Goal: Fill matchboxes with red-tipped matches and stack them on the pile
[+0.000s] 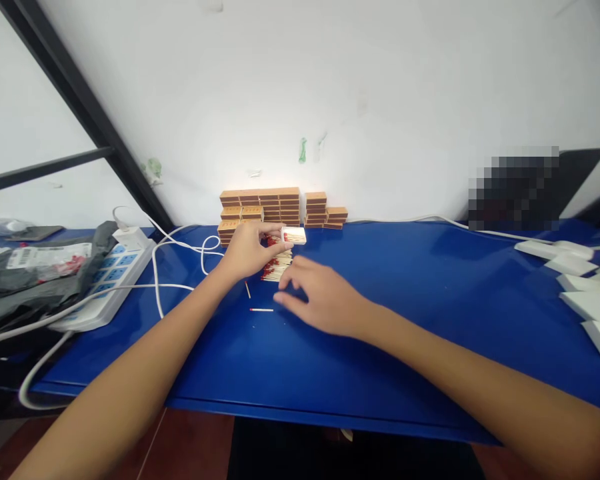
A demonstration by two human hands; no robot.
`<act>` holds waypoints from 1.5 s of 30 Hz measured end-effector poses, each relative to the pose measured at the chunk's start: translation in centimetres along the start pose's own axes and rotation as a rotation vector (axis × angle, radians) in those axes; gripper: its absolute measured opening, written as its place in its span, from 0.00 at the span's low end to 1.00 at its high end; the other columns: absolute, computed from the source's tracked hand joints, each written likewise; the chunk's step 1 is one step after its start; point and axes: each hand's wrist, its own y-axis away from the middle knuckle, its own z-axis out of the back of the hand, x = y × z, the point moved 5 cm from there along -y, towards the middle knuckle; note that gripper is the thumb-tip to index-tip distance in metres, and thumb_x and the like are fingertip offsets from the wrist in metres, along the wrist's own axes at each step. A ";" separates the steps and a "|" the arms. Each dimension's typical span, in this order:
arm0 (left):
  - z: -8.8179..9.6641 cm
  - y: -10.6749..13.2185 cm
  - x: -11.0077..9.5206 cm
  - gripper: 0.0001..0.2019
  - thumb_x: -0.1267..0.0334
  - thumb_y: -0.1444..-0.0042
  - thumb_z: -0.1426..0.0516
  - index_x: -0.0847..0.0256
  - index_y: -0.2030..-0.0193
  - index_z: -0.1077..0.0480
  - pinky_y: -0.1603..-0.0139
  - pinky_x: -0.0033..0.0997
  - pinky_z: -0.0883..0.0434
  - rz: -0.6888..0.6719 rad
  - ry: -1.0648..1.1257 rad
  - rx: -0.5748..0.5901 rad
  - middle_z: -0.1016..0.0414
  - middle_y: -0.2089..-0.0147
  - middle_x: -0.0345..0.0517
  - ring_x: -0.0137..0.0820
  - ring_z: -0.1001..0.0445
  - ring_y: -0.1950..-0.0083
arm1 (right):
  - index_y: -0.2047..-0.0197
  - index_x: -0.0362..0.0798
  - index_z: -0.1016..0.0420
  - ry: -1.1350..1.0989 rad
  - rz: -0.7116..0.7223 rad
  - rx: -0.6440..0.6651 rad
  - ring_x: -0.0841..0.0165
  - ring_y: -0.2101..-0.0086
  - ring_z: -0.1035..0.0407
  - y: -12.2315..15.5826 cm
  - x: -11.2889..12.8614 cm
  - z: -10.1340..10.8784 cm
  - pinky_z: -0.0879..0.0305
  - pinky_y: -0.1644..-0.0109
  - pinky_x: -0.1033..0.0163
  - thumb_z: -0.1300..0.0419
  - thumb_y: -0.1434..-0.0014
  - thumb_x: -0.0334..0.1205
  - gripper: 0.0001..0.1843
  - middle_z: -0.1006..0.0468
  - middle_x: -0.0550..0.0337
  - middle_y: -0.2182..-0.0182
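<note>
My left hand point(253, 250) pinches a small white matchbox tray point(300, 233) between thumb and fingers, and matches lie inside it. Below the tray a heap of loose matches point(277, 270) with red heads rests on the blue table, partly hidden by my left hand. My right hand point(317, 297) hovers at the near right of the heap, its fingers curled and the thumb apart from them, with nothing visible between. One single match point(261, 310) lies in front of the heap. Another match point(247, 290) lies a little to the left.
Stacks of matchboxes point(280, 203) stand against the wall behind, with smaller stacks point(325, 212) beside them. On the left are white cables point(156, 273), a power strip point(115, 283) and grey plastic bags point(40, 273). White pieces point(590, 297) and a dark panel point(575, 183) are at the right.
</note>
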 end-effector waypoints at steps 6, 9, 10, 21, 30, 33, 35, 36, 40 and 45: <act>0.1 -0.1 -0.3 0.13 0.53 0.41 0.31 0.59 0.55 0.16 0.60 0.37 0.26 -0.026 -0.041 -0.006 0.14 0.59 0.47 0.38 0.19 0.60 | 0.59 0.47 0.24 -0.004 0.021 0.125 0.67 0.59 0.29 0.6 2.0 -2.9 0.39 0.56 0.60 0.38 0.28 0.37 0.05 0.22 0.57 0.57; 0.1 -0.1 -0.4 0.13 0.54 0.40 0.31 0.60 0.55 0.16 0.60 0.37 0.27 -0.030 -0.039 -0.011 0.14 0.60 0.47 0.38 0.20 0.61 | 0.59 0.47 0.24 -0.020 0.038 0.098 0.68 0.62 0.30 -0.3 1.9 -3.1 0.41 0.59 0.60 0.39 0.28 0.37 0.06 0.22 0.57 0.58; 0.1 -0.1 -0.4 0.13 0.54 0.41 0.31 0.60 0.54 0.16 0.59 0.37 0.26 -0.025 -0.034 -0.010 0.14 0.59 0.47 0.38 0.19 0.60 | 0.60 0.48 0.24 -0.027 0.029 0.082 0.69 0.64 0.30 -0.7 1.8 -3.1 0.41 0.61 0.61 0.39 0.28 0.38 0.07 0.22 0.58 0.59; 0.6 -0.3 0.8 0.12 0.52 0.42 0.32 0.59 0.63 0.18 0.61 0.35 0.27 0.013 -0.045 -0.031 0.18 0.66 0.44 0.36 0.23 0.65 | 0.68 0.48 0.22 0.062 -0.135 0.100 0.62 0.63 0.23 -5.1 2.1 -4.4 0.41 0.66 0.60 0.35 0.33 0.40 0.10 0.16 0.53 0.63; 0.6 -0.3 0.2 0.13 0.51 0.41 0.32 0.60 0.59 0.17 0.59 0.36 0.28 -0.017 -0.068 -0.035 0.16 0.62 0.45 0.38 0.21 0.61 | 0.64 0.47 0.22 -0.104 -0.016 0.210 0.69 0.66 0.31 -1.8 2.1 -2.8 0.41 0.61 0.62 0.38 0.30 0.34 0.09 0.21 0.60 0.68; 0.5 -0.2 0.5 0.14 0.51 0.41 0.32 0.60 0.56 0.16 0.59 0.36 0.28 -0.010 -0.067 -0.032 0.15 0.60 0.45 0.38 0.20 0.61 | 0.62 0.47 0.22 -0.116 0.014 0.197 0.68 0.64 0.30 -1.2 2.2 -2.9 0.40 0.60 0.62 0.36 0.31 0.36 0.06 0.21 0.60 0.65; 0.5 -0.2 0.7 0.16 0.51 0.41 0.32 0.59 0.52 0.16 0.59 0.37 0.27 -0.005 -0.072 -0.029 0.15 0.60 0.45 0.39 0.20 0.61 | 0.61 0.47 0.23 -0.093 0.015 0.203 0.67 0.62 0.29 -1.0 2.1 -3.2 0.40 0.59 0.62 0.35 0.30 0.37 0.06 0.20 0.59 0.62; 0.4 -0.2 0.7 0.16 0.51 0.41 0.32 0.59 0.51 0.16 0.59 0.37 0.27 -0.004 -0.077 -0.026 0.15 0.60 0.45 0.39 0.20 0.61 | 0.61 0.47 0.24 -0.069 0.019 0.205 0.66 0.61 0.29 -0.9 2.1 -3.3 0.40 0.58 0.61 0.36 0.29 0.37 0.06 0.20 0.58 0.61; 0.3 0.0 0.6 0.15 0.51 0.41 0.31 0.58 0.52 0.16 0.57 0.39 0.26 -0.008 -0.123 -0.014 0.15 0.59 0.47 0.41 0.20 0.59 | 0.60 0.47 0.24 0.018 0.072 0.208 0.64 0.58 0.28 -0.6 1.8 -2.5 0.39 0.56 0.60 0.39 0.27 0.38 0.07 0.20 0.55 0.58; 0.0 0.1 0.0 0.14 0.57 0.41 0.31 0.55 0.49 0.16 0.48 0.44 0.26 -0.039 -0.194 0.011 0.14 0.54 0.48 0.44 0.20 0.53 | 0.60 0.48 0.24 0.092 -0.004 -0.024 0.66 0.62 0.30 -1.5 -1.3 2.7 0.40 0.58 0.60 0.39 0.28 0.35 0.06 0.22 0.56 0.59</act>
